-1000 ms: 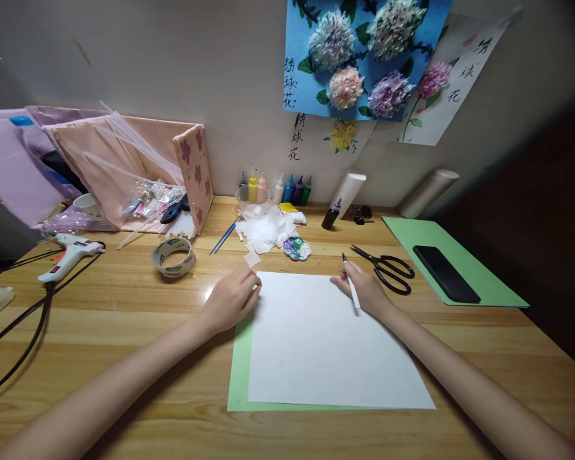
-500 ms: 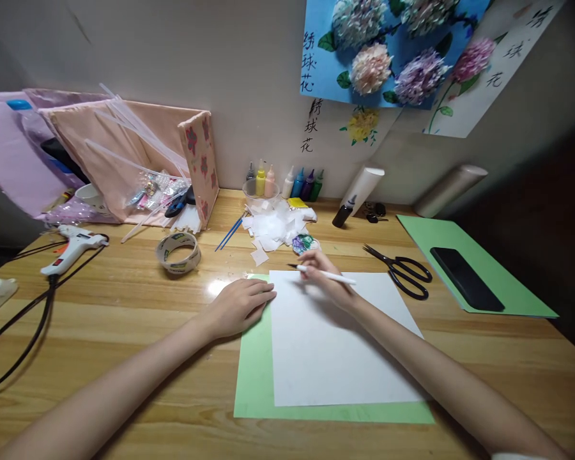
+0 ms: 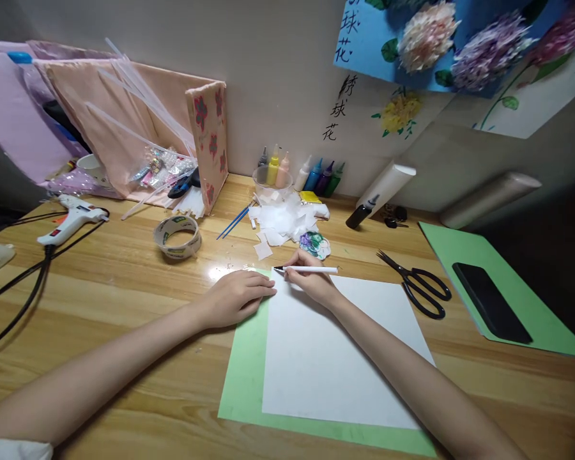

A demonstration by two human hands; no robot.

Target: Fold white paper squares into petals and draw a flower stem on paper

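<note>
A white sheet [image 3: 335, 358] lies on a larger green sheet [image 3: 242, 377] on the wooden desk [image 3: 100, 300]. My left hand [image 3: 234, 297] rests flat at the sheets' upper left corner, fingers pressing the white sheet's edge. My right hand [image 3: 309, 281] holds a white pen [image 3: 309, 269] with its dark tip pointing left at the white sheet's top left corner, close to my left fingertips.
Black scissors [image 3: 416, 291] lie right of the sheets. A tape roll [image 3: 177, 236], a glue gun [image 3: 69, 220] with its cable, white paper scraps [image 3: 280, 220], paint bottles [image 3: 299, 176], a small palette [image 3: 315, 244] and a fabric box [image 3: 138, 137] stand behind. A phone [image 3: 491, 310] lies on another green sheet [image 3: 531, 319].
My right hand has moved with the pen from the white sheet's top right corner to its top left corner, beside my left hand. More green sheet shows on the left. The view tilted down.
</note>
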